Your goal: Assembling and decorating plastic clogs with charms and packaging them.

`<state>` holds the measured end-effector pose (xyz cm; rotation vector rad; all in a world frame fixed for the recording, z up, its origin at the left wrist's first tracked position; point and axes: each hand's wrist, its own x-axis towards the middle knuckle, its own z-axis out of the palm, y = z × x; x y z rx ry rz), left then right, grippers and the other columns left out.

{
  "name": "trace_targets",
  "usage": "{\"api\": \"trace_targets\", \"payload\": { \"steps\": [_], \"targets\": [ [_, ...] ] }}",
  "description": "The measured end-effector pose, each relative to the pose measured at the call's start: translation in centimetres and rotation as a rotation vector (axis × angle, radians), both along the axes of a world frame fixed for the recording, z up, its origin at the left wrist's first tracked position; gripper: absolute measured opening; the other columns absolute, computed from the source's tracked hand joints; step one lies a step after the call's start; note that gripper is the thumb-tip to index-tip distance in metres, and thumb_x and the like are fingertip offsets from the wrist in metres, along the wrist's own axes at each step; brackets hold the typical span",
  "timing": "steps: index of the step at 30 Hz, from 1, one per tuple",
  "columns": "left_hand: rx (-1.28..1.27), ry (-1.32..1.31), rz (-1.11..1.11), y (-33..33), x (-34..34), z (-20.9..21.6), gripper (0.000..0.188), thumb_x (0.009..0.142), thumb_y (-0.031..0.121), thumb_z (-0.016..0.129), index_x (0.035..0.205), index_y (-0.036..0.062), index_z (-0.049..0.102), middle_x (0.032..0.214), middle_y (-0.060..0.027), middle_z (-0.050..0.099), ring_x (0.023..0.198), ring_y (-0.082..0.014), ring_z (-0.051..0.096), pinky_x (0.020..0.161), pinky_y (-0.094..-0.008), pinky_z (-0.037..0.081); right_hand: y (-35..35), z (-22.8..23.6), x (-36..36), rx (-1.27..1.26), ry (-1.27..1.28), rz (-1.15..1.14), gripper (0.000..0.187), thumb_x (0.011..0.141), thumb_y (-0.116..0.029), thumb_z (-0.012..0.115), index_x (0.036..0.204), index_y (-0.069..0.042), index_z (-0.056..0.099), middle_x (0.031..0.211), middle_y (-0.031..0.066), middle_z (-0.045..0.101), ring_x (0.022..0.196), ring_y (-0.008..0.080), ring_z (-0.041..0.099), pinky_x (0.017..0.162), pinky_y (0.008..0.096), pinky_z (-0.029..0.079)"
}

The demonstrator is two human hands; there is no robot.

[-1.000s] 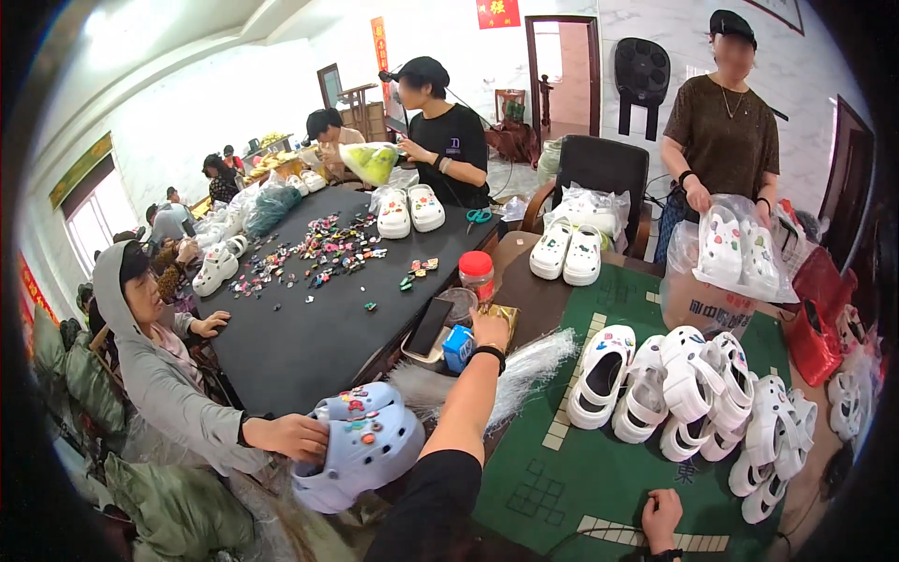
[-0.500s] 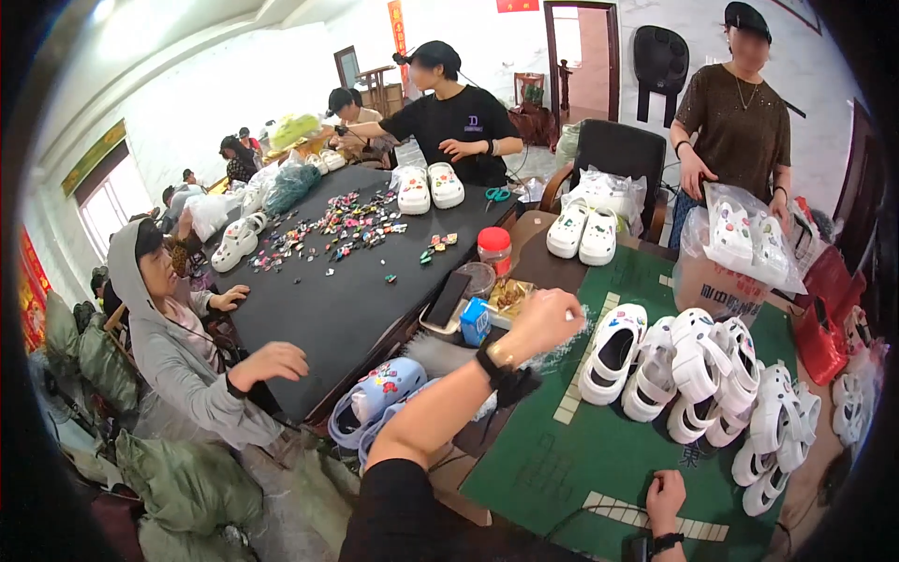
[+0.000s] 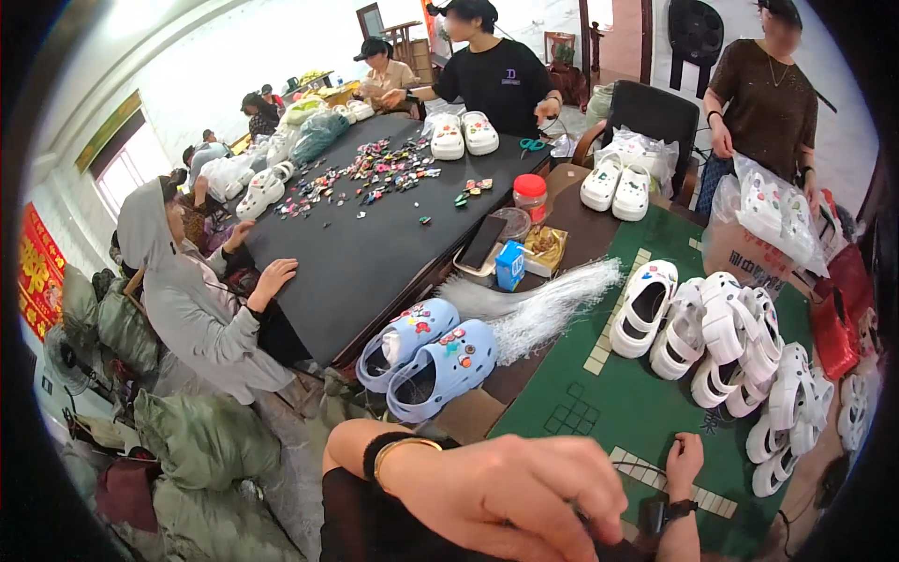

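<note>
Close in front, my left hand [image 3: 524,496] hangs over the near edge of the green mat, fingers curled down and together; whatever they hold, if anything, is hidden. My right hand [image 3: 685,461] rests on the green mat [image 3: 562,450] with curled fingers and nothing visible in them. A black cord lies beside it. Left of the mat sits a pair of light blue clogs [image 3: 461,375] with colourful charms. Behind these clogs is a bundle of thin white strands [image 3: 552,309]. White clogs [image 3: 644,309], some stacked, stand on the right of the mat.
Many small charms [image 3: 384,164] lie scattered on a black table [image 3: 346,262]. A red-lidded jar [image 3: 530,195], a phone [image 3: 482,245] and a small blue box [image 3: 510,265] stand beyond the strands. A person in a grey hoodie [image 3: 201,300] is at the left; others work farther back.
My left hand has drawn back from over the white strands toward me, uncovering the strands and blue clogs. The hooded person's near hand has lowered to the table edge. My view has shifted.
</note>
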<state>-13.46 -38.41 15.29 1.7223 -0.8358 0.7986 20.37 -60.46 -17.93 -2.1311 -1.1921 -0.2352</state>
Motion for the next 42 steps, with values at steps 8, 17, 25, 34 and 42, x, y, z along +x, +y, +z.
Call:
{"api": "trace_targets", "payload": {
  "steps": [8,17,25,34,42],
  "targets": [
    [0.356,0.543,1.393,5.2,-5.9,-3.4,0.037,0.075,0.010,0.075,0.111,0.0040,0.067,0.108,-0.0126,0.068,0.100,-0.0333,0.063,0.088,-0.0424,0.049,-0.4,0.0,0.0,-0.043,0.028,-0.006,0.009,0.082,0.001,0.058,0.091,-0.001,0.059,0.085,0.0138,0.056,0.077,0.0322,0.057,0.069,0.0397,0.047],
    [0.661,1.290,1.810,13.2,-13.0,-21.7,0.050,0.067,0.045,0.080,0.087,0.0019,0.065,0.088,-0.0173,0.068,0.084,-0.0358,0.066,0.071,-0.0467,0.049,-0.1,1.0,0.1,0.020,0.016,-0.023,0.007,0.081,0.000,0.059,0.087,-0.002,0.060,0.082,0.0140,0.057,0.077,0.0333,0.058,0.069,0.0403,0.047],
    [0.289,0.978,1.965,15.4,-15.6,-26.1,0.033,0.074,0.023,0.073,0.077,-0.0023,0.053,0.070,-0.0210,0.056,0.067,-0.0414,0.055,0.060,-0.0467,0.042,0.8,1.6,-0.6,0.006,0.027,-0.046,0.009,0.078,-0.005,0.062,0.086,-0.006,0.064,0.082,0.0124,0.061,0.079,0.0338,0.061,0.069,0.0428,0.050],
    [0.355,0.792,1.849,12.7,-12.6,-23.9,0.029,0.070,0.005,0.072,0.070,0.0001,0.044,0.062,-0.0130,0.045,0.057,-0.0317,0.044,0.055,-0.0405,0.035,-0.1,1.3,-0.2,0.001,0.081,-0.048,0.007,0.080,-0.006,0.063,0.087,-0.006,0.062,0.081,0.0111,0.059,0.081,0.0326,0.060,0.069,0.0431,0.049],
    [0.310,0.748,1.651,5.7,-5.1,-17.6,0.025,0.069,0.009,0.073,0.067,0.0026,0.050,0.064,-0.0134,0.051,0.062,-0.0352,0.053,0.056,-0.0429,0.040,0.5,3.9,-1.7,0.011,0.506,0.064,0.021,0.082,-0.009,0.065,0.102,-0.003,0.065,0.083,0.0081,0.061,0.070,0.0205,0.061,0.066,0.0334,0.050]
  ]
}}
